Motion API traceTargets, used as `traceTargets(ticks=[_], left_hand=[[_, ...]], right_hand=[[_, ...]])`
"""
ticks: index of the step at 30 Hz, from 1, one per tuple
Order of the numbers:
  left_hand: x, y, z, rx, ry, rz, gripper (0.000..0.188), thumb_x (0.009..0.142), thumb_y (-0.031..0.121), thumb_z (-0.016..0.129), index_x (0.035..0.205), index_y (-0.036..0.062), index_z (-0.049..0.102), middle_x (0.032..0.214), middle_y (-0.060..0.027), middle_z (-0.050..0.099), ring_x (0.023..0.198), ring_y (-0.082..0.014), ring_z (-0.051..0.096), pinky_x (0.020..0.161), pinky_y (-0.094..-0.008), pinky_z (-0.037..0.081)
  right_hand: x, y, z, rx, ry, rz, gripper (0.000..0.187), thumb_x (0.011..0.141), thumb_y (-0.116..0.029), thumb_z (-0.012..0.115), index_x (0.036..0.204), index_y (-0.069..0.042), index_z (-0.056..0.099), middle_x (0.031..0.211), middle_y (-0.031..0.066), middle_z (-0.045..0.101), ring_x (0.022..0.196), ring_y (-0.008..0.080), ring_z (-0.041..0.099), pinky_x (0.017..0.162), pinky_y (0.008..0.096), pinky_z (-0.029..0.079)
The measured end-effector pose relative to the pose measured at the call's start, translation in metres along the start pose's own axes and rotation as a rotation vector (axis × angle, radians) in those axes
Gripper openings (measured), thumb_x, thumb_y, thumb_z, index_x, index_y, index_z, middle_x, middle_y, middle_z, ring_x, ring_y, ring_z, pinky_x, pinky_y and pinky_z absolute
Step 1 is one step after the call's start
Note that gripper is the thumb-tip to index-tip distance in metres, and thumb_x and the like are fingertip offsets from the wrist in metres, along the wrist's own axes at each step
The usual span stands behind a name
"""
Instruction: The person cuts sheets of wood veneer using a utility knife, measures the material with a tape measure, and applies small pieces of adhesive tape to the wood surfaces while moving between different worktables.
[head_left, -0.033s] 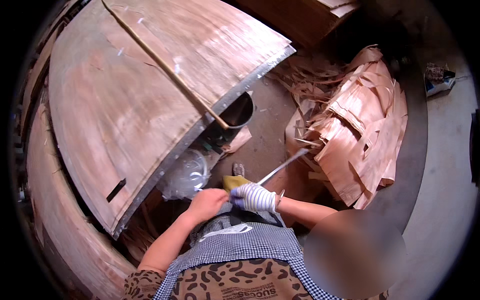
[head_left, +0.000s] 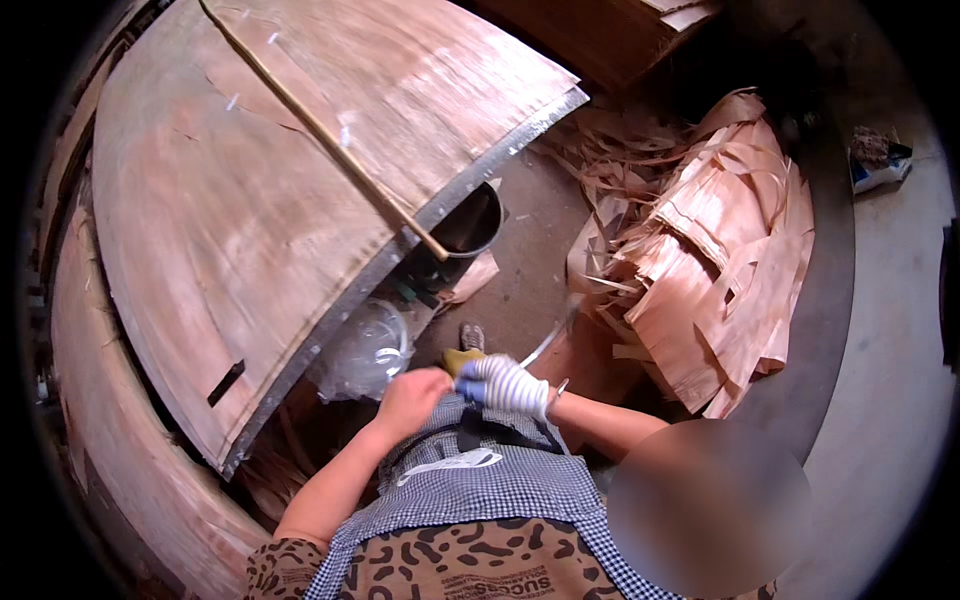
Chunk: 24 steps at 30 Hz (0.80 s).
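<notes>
My left hand (head_left: 416, 402) is bare. Its fingers are pinched together in front of the apron, right beside my other hand, and what they hold cannot be made out. A white glove with purple stripes covers my right hand (head_left: 508, 388), which is closed on a long thin pale strip (head_left: 543, 347). The strip sticks out up and to the right, its far end smeared by motion. Just beyond the fingers shows a mustard-yellow piece (head_left: 460, 358), partly hidden. Below both hands hangs the checked apron (head_left: 470, 485).
At left a large stack of wood veneer sheets (head_left: 260, 200) carries a thin wooden stick (head_left: 340, 155). By its edge are a dark bucket (head_left: 488, 225) and a clear plastic bag (head_left: 350, 360). Torn veneer (head_left: 725, 240) is heaped at right on the floor.
The pale strip has swung leftward, its far end now lower in contrast and blurred. My two hands have shifted slightly left and up, still together.
</notes>
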<state>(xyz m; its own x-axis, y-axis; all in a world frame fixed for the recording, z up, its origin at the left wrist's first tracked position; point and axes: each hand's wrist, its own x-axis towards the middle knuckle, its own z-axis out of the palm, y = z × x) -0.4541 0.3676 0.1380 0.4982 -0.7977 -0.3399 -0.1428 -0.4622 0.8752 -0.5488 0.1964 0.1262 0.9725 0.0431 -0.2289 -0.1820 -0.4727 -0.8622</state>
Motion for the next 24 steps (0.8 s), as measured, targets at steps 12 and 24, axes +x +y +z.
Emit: traceTargets(ticks=[12, 24], left_hand=[[0.138, -0.042, 0.048, 0.093, 0.139, -0.014, 0.031, 0.077, -0.004, 0.043, 0.104, 0.0012, 0.057, 0.102, -0.0185, 0.059, 0.099, -0.0307, 0.055, 0.086, -0.0389, 0.043], [0.247, -0.057, 0.045, 0.778, 0.277, -0.132, 0.079, 0.073, 0.034, 0.065, 0.135, 0.0042, 0.028, 0.137, -0.0103, 0.036, 0.124, -0.0229, 0.037, 0.101, -0.0428, 0.028]], right_hand=[[0.101, 0.094, -0.111, 0.705, -0.337, 0.334, 0.036, 0.086, -0.037, 0.054, 0.088, -0.003, 0.065, 0.068, 0.0022, 0.062, 0.057, 0.0090, 0.058, 0.047, 0.0206, 0.045], [0.219, 0.179, -0.115, -0.426, 0.221, 0.547, 0.023, 0.074, -0.019, 0.055, 0.090, -0.004, 0.063, 0.094, 0.0209, 0.062, 0.088, 0.0366, 0.059, 0.078, 0.0430, 0.047]])
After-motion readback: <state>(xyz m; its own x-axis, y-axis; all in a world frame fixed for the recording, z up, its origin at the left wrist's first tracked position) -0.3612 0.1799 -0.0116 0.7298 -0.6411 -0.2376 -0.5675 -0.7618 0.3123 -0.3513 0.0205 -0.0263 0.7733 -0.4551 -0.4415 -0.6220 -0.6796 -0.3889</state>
